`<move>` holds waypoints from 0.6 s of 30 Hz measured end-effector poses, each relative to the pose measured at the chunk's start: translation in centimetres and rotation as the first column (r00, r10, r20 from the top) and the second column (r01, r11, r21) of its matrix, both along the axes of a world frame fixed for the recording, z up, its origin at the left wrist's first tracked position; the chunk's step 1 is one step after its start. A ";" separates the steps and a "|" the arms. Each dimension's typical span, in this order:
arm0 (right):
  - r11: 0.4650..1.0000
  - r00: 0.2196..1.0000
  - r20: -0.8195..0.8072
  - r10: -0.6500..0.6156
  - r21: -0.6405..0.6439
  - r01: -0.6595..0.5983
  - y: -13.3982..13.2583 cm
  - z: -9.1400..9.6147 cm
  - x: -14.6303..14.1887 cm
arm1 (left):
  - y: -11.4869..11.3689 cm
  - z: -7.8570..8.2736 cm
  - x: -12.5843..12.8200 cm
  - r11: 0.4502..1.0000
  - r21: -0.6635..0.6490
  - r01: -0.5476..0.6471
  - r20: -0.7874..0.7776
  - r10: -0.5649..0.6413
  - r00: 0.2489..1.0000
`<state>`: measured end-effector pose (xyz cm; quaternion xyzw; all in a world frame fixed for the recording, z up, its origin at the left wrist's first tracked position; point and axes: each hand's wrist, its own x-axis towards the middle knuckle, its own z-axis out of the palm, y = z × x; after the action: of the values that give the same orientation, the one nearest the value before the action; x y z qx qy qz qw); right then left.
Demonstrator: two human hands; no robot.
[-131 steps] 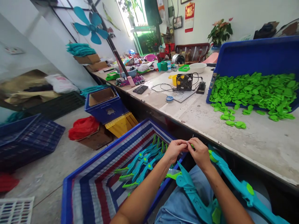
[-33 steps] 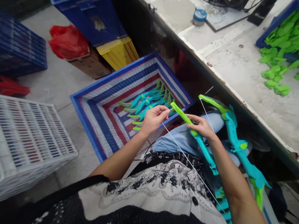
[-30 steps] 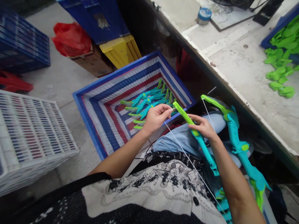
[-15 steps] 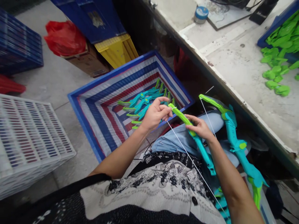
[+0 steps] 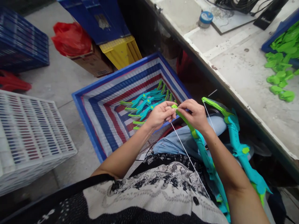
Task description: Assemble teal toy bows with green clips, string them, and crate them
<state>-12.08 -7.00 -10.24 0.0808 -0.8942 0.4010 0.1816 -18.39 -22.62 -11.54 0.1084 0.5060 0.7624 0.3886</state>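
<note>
A toy bow (image 5: pixel 201 141) with green tips and a turquoise middle slants down across my lap. My left hand (image 5: pixel 160 115) is closed in a pinch at its green upper tip. My right hand (image 5: pixel 194 114) pinches the white string right beside that tip, its fingers nearly touching the left ones. From below my left hand the bowstring (image 5: pixel 184 148) runs taut down past my shirt. A second strung toy bow (image 5: pixel 236 140) rests on my right, by my knee. Under my right forearm lie more turquoise and green parts, partly covered.
A blue crate (image 5: pixel 90 130) with a striped lining holds several toy bows (image 5: pixel 147 101). The worktable edge (image 5: pixel 211 67) runs along the right, with green plastic parts (image 5: pixel 279 82) and a blue-lidded jar (image 5: pixel 206 19) on top. A white crate (image 5: pixel 35 137) stands left.
My right hand has moved from the bow's green limb up to its tip and now pinches the string there. My left hand has stayed at the tip. The view has shifted slightly.
</note>
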 end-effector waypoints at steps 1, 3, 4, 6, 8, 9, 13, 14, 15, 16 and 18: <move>1.000 1.000 -0.011 0.017 0.018 -0.017 0.0 0.1 -0.1 | 0.0 0.0 0.0 1.000 -0.014 0.010 -0.007 -0.010 1.000; 0.997 0.998 -0.030 0.048 0.059 -0.046 0.4 0.3 -0.2 | 0.2 -0.1 0.1 0.996 -0.074 0.040 -0.038 -0.043 0.998; 0.996 0.998 -0.035 0.052 0.075 -0.049 0.9 0.4 -0.3 | 0.3 -0.1 0.2 0.992 -0.116 0.049 -0.070 -0.058 0.996; 0.996 0.999 -0.048 -0.019 0.081 0.023 2.8 0.8 -0.5 | 0.7 -0.2 0.5 0.979 -0.206 -0.003 -0.209 -0.041 0.977; 0.967 0.963 -0.095 -0.253 0.017 0.256 5.3 1.5 -0.9 | 1.2 -0.3 1.0 0.962 -0.224 -0.156 -0.406 0.053 0.912; 0.913 0.904 -0.123 -0.409 -0.042 0.407 6.4 1.9 -1.1 | 1.5 -0.4 1.3 0.954 -0.191 -0.229 -0.483 0.112 0.868; 0.752 0.742 -0.140 -0.655 -0.211 0.624 6.6 2.9 -0.7 | 3.0 -0.6 1.9 0.978 -0.037 -0.204 -0.579 0.145 0.802; 0.798 0.788 -0.146 -0.599 -0.195 0.570 5.4 2.9 -0.2 | 3.4 -0.6 1.9 0.987 -0.039 -0.157 -0.560 0.108 0.821; 0.852 0.839 -0.157 -0.521 -0.160 0.499 3.9 2.6 0.3 | 3.6 -0.6 1.8 0.992 -0.049 -0.118 -0.506 0.077 0.859; 0.891 0.873 -0.180 -0.453 -0.112 0.440 2.4 2.2 0.9 | 3.8 -0.5 1.5 0.995 -0.057 -0.086 -0.408 0.056 0.911; 0.932 0.906 -0.233 -0.353 -0.008 0.361 -0.4 1.0 1.8 | 3.9 -0.4 1.0 0.997 -0.066 -0.048 -0.146 0.038 0.989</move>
<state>-10.26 -7.36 -9.24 -0.0351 -0.8736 0.3332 0.3530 -17.40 -18.68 -11.95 0.1392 0.5611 0.7427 0.3379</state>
